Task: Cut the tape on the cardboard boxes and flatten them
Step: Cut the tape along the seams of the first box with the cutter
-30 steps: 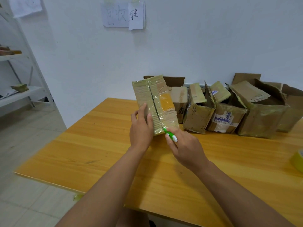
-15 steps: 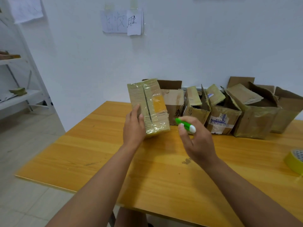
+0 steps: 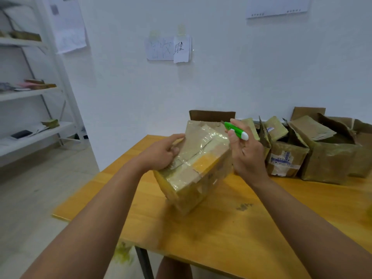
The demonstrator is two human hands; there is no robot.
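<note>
Box in hand: a taped cardboard box (image 3: pixel 193 166) sits tilted between both hands above the wooden table (image 3: pixel 231 228), one lower corner at or just above the tabletop; blur hides whether it touches.
What has changed: a second ago the box stood upright on end with the blade drawn down its centre seam; now the cutter is lifted clear and the box is turned over, so a taped face points up and toward the camera.
Seam: a dark slit runs along the middle of the upper face under clear tape (image 3: pixel 203 146); whether it is cut through along its whole length I cannot tell.
Left hand (image 3: pixel 161 154): clenched on the box's left upper edge, fingers curled over the tape.
Right hand (image 3: pixel 246 156): thumb and forefinger pinch a green-and-white utility cutter (image 3: pixel 235 132), blade end pointing up-left and away from the box; the other fingers are spread, palm against the box's right side.
Meaning for the task: one seam looks dealt with, and the turn likely exposes the next taped seam; this box is not yet flattened.
Other boxes: a row of opened cardboard boxes (image 3: pixel 314 156) stands along the wall on the table's far right side, still unflattened.
</note>
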